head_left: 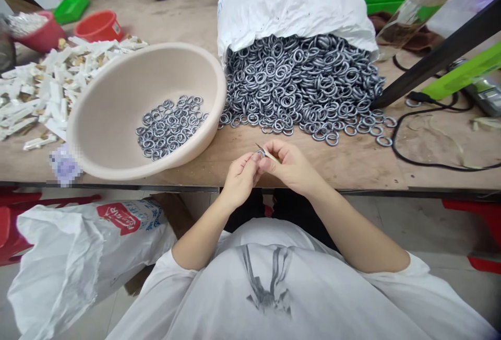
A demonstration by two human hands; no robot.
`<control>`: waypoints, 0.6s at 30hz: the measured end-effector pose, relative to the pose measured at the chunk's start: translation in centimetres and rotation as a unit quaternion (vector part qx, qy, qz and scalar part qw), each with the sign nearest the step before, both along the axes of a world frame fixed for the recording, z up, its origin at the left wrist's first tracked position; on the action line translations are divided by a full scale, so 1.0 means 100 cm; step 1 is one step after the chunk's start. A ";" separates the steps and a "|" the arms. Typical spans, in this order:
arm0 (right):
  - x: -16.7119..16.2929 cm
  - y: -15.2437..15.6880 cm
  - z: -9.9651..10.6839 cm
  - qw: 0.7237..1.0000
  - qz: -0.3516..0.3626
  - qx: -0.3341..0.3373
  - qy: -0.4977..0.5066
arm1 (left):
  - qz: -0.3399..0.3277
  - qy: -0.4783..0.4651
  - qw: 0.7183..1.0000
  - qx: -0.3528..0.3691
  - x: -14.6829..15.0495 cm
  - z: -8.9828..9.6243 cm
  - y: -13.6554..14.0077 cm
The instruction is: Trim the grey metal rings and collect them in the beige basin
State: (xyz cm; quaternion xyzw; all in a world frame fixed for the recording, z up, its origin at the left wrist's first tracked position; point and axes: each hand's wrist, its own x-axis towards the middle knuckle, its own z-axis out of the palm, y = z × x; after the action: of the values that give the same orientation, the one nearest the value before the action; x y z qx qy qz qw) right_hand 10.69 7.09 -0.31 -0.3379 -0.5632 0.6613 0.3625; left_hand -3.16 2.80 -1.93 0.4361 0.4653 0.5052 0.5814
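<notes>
Right of basin [105,126], our left hand [240,177] pinches a ring [262,153], right hand [293,167] a pointed tool [271,156]; best guide it gently.

Grey rings [301,89], beige basin [104,120]

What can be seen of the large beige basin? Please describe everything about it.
The beige basin is wide, deep and smooth, with a thick rounded rim; it looks like plastic. It stands open side up on the wooden table, close to the front edge. Grey rings lie heaped inside, toward its right. White pieces lie beside it on the left; contact is unclear. The left hand does not touch it.
</notes>
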 end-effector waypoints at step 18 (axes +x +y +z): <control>0.011 -0.018 -0.005 0.881 -0.085 0.396 -0.246 | 0.035 -0.242 0.955 -0.168 0.007 0.021 -0.003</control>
State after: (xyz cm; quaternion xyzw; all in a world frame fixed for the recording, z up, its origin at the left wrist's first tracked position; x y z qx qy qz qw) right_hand 11.76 5.25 -0.81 -0.3639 -0.8185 0.2453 0.3707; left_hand -2.44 2.47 0.22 0.1805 0.4040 0.5296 0.7237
